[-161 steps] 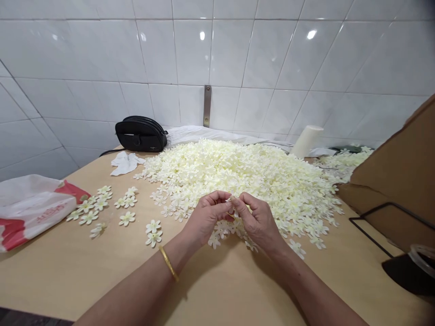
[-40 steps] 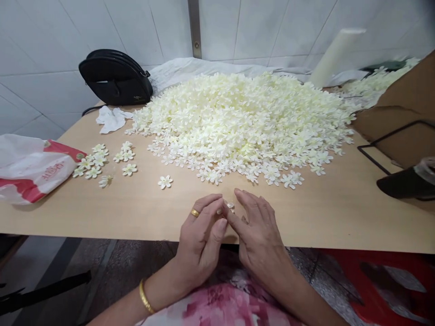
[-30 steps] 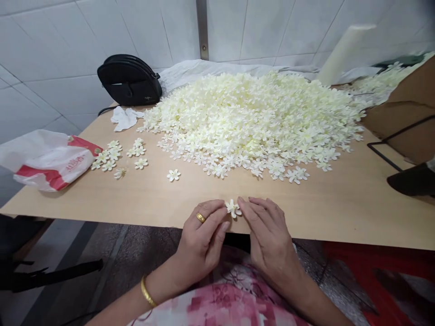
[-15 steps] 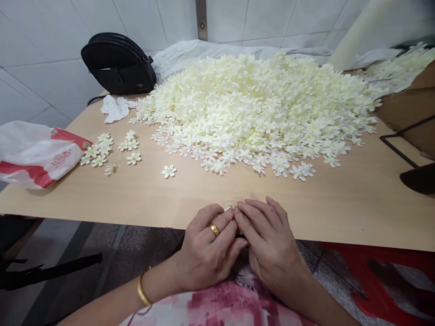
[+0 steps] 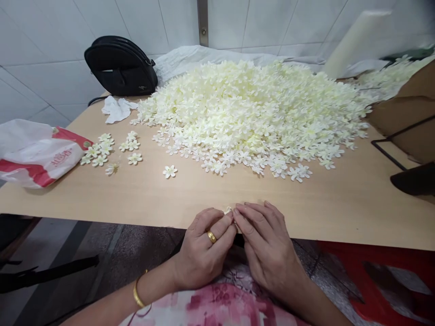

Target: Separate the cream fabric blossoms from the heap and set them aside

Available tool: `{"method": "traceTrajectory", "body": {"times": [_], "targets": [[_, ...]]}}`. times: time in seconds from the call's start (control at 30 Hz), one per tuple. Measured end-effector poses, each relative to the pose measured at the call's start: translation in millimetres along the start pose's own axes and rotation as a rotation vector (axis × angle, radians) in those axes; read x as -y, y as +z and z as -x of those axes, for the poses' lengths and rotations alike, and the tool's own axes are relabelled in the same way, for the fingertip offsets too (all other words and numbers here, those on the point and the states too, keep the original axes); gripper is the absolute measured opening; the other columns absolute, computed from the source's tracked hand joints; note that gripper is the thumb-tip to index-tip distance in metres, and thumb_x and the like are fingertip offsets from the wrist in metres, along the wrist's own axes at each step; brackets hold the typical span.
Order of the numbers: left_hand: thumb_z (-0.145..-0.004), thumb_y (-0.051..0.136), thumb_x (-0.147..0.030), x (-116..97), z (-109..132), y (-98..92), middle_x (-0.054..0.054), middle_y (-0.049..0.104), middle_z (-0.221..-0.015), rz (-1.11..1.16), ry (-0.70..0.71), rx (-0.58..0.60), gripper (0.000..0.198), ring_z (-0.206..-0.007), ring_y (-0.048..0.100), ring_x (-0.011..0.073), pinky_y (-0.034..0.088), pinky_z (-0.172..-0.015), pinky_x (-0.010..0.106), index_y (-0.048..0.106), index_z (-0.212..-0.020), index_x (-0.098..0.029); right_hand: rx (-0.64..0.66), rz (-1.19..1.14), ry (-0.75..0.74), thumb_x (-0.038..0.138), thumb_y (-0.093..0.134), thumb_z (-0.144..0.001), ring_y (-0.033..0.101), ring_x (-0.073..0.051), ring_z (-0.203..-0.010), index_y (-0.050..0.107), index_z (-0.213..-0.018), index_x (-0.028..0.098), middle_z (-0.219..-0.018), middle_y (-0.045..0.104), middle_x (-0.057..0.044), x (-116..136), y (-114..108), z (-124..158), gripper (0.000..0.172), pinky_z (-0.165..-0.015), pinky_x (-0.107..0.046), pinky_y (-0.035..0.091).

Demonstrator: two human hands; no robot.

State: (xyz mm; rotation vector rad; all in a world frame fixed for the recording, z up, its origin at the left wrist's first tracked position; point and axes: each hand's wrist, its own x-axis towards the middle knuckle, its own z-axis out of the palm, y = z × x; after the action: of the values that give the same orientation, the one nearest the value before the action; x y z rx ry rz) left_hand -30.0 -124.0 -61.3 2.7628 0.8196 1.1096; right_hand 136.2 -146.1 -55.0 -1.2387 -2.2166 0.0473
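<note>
At the table's front edge, my left hand (image 5: 207, 249), with a gold ring and bangle, pinches a small white flower (image 5: 227, 210); only a bit of its petals shows above the fingertips. My right hand (image 5: 268, 244) meets it from the right, its fingers bent and pressed together at the same spot. What its fingertips hold is hidden. Beyond both hands a big heap of cream-white flowers (image 5: 251, 117) covers the back of the table (image 5: 136, 194). One single flower (image 5: 170, 171) lies apart, left of the heap's front.
Several loose flowers (image 5: 102, 149) lie at the left beside a white and red plastic bag (image 5: 37, 154). Behind them are a crumpled tissue (image 5: 117, 109) and a black bag (image 5: 120, 68). Brown cardboard (image 5: 408, 122) and a black metal stand (image 5: 414, 179) are at the right; a red stool (image 5: 377, 290) is below.
The view has shifted slightly. Both hands stay together at the table edge, with small finger movements; my left thumb has gone out of sight beneath the fingers.
</note>
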Motion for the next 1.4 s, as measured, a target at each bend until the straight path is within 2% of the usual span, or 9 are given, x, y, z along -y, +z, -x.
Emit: {"method": "traceTrajectory", "body": {"times": [0.23, 0.33, 0.53, 0.63, 0.73, 0.87, 1.07, 1.23, 1.4], "targets": [[-0.066, 0.046, 0.004, -4.3, 2.4, -6.3, 0.018, 0.06, -0.097, 0.152, 0.068, -0.002, 0.034, -0.089, 0.053, 0.0195, 0.046, -0.077, 0.036, 0.05, -0.099, -0.003, -0.112, -0.051, -0.051, 0.004, 0.046, -0.072, 0.046, -0.023, -0.102, 0.05, -0.108, 0.015, -0.103, 0.054, -0.011, 0.5, 3.3, 15.0, 0.038, -0.09, -0.051, 0.031], [-0.069, 0.044, 0.003, -8.6, -8.8, -10.4, 0.014, 0.061, -0.09, 0.248, 0.001, 0.013, 0.03, -0.081, 0.053, 0.0162, 0.046, -0.07, 0.031, 0.051, -0.096, -0.007, -0.167, -0.118, -0.029, 0.003, 0.047, -0.073, 0.048, -0.021, -0.096, 0.055, -0.096, 0.017, -0.093, 0.056, -0.008, -0.9, 2.5, 13.5, 0.029, -0.088, -0.048, 0.034], [-0.078, 0.045, -0.017, -2.4, -43.1, -7.4, 0.004, 0.06, -0.074, 0.607, -0.653, 0.081, 0.011, -0.067, 0.055, 0.0122, 0.046, -0.062, 0.025, 0.053, -0.084, -0.014, -0.172, -0.249, 0.134, 0.01, 0.046, -0.078, 0.049, -0.018, -0.084, 0.054, -0.08, 0.017, -0.08, 0.056, -0.005, -6.4, -8.0, -12.1, 0.011, -0.079, -0.039, 0.04], [-0.076, 0.049, -0.02, 8.7, -55.0, -1.8, 0.003, 0.057, -0.073, 0.743, -0.806, 0.076, 0.017, -0.066, 0.055, 0.0121, 0.046, -0.061, 0.025, 0.05, -0.092, -0.013, -0.117, -0.215, 0.258, 0.015, 0.042, -0.081, 0.049, -0.018, -0.082, 0.055, -0.086, 0.016, -0.082, 0.057, -0.007, -10.7, -9.4, -22.6, 0.014, -0.074, -0.036, 0.041], [-0.076, 0.048, -0.019, 16.5, -56.1, -1.2, 0.003, 0.057, -0.077, 0.576, -0.742, 0.047, 0.02, -0.07, 0.054, 0.0123, 0.046, -0.067, 0.027, 0.05, -0.095, -0.014, -0.151, -0.157, 0.31, 0.015, 0.039, -0.082, 0.048, -0.02, -0.087, 0.054, -0.099, 0.014, -0.092, 0.056, -0.009, -14.2, -7.9, -23.3, 0.023, -0.076, -0.036, 0.042], [-0.078, 0.045, -0.014, 16.0, -46.3, -8.2, 0.009, 0.056, -0.094, 0.243, -0.5, -0.023, 0.018, -0.089, 0.051, 0.0163, 0.044, -0.077, 0.031, 0.054, -0.093, -0.014, -0.209, -0.082, 0.273, 0.013, 0.039, -0.081, 0.047, -0.02, -0.095, 0.053, -0.106, 0.013, -0.101, 0.055, -0.011, -13.3, -7.0, -17.0, 0.029, -0.081, -0.037, 0.041], [-0.073, 0.044, -0.001, 8.3, -34.7, -10.3, 0.012, 0.057, -0.105, 0.034, -0.122, 0.009, 0.034, -0.099, 0.048, 0.0179, 0.037, -0.092, 0.04, 0.05, -0.104, -0.012, -0.001, 0.136, 0.075, 0.006, 0.038, -0.076, 0.03, -0.026, -0.118, 0.045, -0.12, 0.012, -0.127, 0.044, -0.008, -3.2, -3.8, -11.6, 0.045, -0.097, -0.048, 0.023], [-0.073, 0.045, -0.002, 8.3, -31.4, -9.4, 0.01, 0.059, -0.101, 0.061, -0.194, -0.01, 0.031, -0.097, 0.049, 0.0176, 0.039, -0.091, 0.041, 0.052, -0.101, -0.013, 0.142, 0.268, 0.066, 0.013, 0.039, -0.078, 0.02, -0.028, -0.124, 0.04, -0.125, 0.014, -0.136, 0.033, -0.005, 2.1, -0.6, -7.3, 0.047, -0.1, -0.05, 0.016], [-0.072, 0.049, -0.004, 10.0, -32.5, -9.9, 0.008, 0.061, -0.09, 0.123, -0.312, -0.06, 0.023, -0.089, 0.051, 0.0165, 0.04, -0.089, 0.04, 0.055, -0.092, -0.014, 0.183, 0.284, 0.107, 0.027, 0.041, -0.081, 0.031, -0.029, -0.118, 0.043, -0.123, 0.018, -0.132, 0.039, -0.006, 7.1, -3.2, -13.7, 0.042, -0.097, -0.052, 0.016]]}}
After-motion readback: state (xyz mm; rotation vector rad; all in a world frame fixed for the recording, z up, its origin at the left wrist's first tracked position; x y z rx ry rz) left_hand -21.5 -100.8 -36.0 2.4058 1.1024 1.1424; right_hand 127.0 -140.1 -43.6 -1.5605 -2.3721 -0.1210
